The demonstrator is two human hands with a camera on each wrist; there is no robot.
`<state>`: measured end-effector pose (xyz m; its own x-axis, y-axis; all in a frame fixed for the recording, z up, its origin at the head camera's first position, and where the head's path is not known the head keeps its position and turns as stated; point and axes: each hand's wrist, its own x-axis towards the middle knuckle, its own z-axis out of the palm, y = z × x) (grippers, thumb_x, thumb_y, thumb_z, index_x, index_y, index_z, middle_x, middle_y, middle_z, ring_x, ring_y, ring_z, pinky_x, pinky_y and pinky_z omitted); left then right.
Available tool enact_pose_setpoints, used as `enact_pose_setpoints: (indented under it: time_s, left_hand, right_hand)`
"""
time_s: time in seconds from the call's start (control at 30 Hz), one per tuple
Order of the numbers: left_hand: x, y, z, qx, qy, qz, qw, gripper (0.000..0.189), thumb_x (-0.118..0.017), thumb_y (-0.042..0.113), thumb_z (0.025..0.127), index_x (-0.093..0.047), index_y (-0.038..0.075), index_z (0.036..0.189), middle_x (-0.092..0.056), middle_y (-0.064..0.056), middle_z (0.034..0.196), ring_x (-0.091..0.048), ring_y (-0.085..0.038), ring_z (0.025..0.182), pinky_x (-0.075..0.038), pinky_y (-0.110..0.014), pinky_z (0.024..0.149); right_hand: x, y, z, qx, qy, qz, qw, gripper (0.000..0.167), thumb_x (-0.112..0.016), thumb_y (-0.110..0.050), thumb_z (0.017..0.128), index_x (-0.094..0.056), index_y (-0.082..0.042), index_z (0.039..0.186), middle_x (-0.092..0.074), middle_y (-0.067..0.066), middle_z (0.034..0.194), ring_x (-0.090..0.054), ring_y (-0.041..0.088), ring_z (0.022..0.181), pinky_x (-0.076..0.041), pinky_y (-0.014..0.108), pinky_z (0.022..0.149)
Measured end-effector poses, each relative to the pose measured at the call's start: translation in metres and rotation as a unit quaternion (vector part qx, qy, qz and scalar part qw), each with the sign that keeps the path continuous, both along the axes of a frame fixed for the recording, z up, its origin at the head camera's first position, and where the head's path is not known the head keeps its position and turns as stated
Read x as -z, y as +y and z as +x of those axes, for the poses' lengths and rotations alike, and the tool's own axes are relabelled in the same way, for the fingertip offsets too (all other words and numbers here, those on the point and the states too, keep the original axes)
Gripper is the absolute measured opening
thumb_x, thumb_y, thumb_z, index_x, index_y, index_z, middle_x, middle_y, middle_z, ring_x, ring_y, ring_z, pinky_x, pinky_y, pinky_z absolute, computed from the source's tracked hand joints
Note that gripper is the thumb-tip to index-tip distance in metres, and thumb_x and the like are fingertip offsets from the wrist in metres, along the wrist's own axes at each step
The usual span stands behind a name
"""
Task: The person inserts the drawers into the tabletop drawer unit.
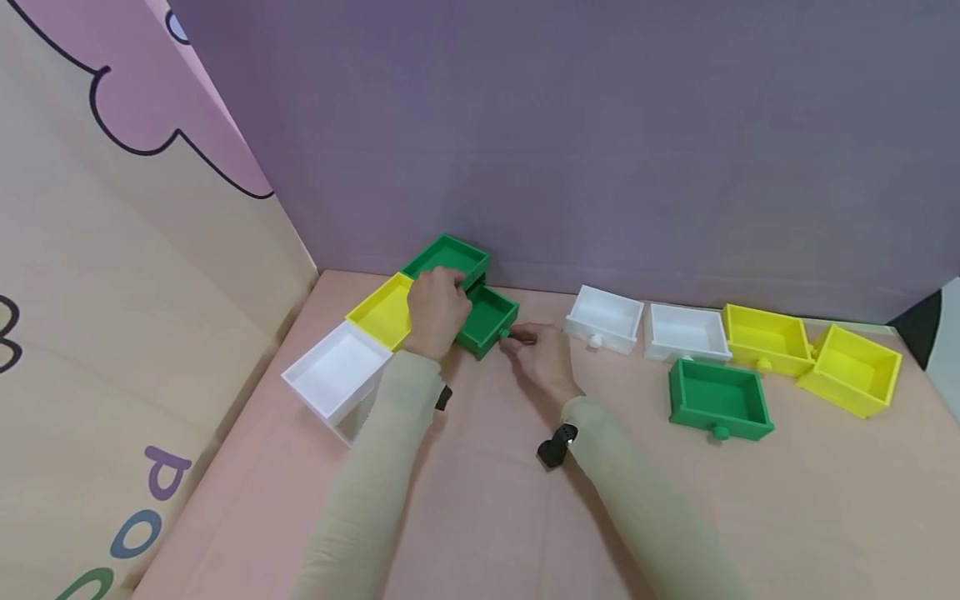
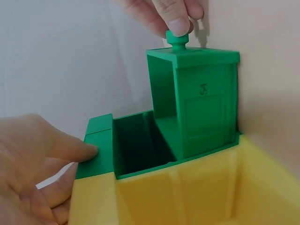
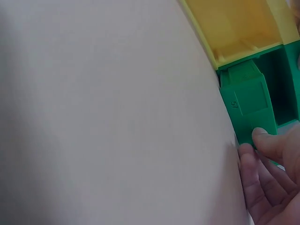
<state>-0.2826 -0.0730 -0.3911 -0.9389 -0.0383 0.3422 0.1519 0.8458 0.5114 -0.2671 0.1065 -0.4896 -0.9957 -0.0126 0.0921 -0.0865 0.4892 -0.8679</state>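
My right hand (image 1: pixel 544 358) pinches the round knob of a green drawer (image 1: pixel 489 315). This drawer sits partway in the opening of a green drawer housing (image 1: pixel 467 257), its front sticking out. In the left wrist view the drawer's side (image 2: pixel 208 103) bears a small dark mark, and the thumb and finger meet at its knob (image 2: pixel 177 41). My left hand (image 1: pixel 437 312) grips the green housing, thumb pressed on its panel and the other fingers curled behind. A yellow housing (image 1: pixel 375 315) adjoins the green one, and a white housing (image 1: pixel 337 367) follows at the near end of the row.
To the right are two white drawers (image 1: pixel 603 315) (image 1: pixel 686 329), two yellow drawers (image 1: pixel 772 333) (image 1: pixel 858 367) and another green drawer (image 1: pixel 720 396) nearer me. A grey-purple wall (image 1: pixel 600 150) rises behind the pink cloth-covered table (image 1: pixel 487 500); a printed panel (image 1: pixel 112 275) stands at left.
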Motion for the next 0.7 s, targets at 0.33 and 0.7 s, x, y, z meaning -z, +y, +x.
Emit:
enact_pose_setpoints:
  time_s: [0.33,0.7]
  left_hand:
    - [-0.011,0.007,-0.005,0.000,-0.034,-0.065,0.9973,0.050,-0.059,-0.004,0.091,-0.033,0.015,0.053,-0.020,0.003,0.060,-0.024,-0.015,0.055,-0.020,-0.026,0.052]
    - [-0.024,0.007,-0.006,0.053,-0.061,-0.043,0.9958,0.054,-0.060,-0.011,0.089,-0.023,0.016,0.060,-0.013,0.002,0.068,-0.012,-0.015,0.062,-0.014,-0.026,0.056]
  right_hand:
    - [0.004,0.001,0.001,0.007,-0.003,-0.018,0.9998,0.027,-0.077,-0.018,0.099,-0.080,-0.005,0.122,-0.080,0.014,0.119,-0.074,0.030,0.116,-0.059,0.047,0.101]
    - [0.004,0.002,0.000,0.003,-0.006,-0.037,0.9993,0.028,-0.078,-0.017,0.098,-0.080,-0.004,0.123,-0.080,0.015,0.120,-0.073,0.029,0.117,-0.059,0.046,0.098]
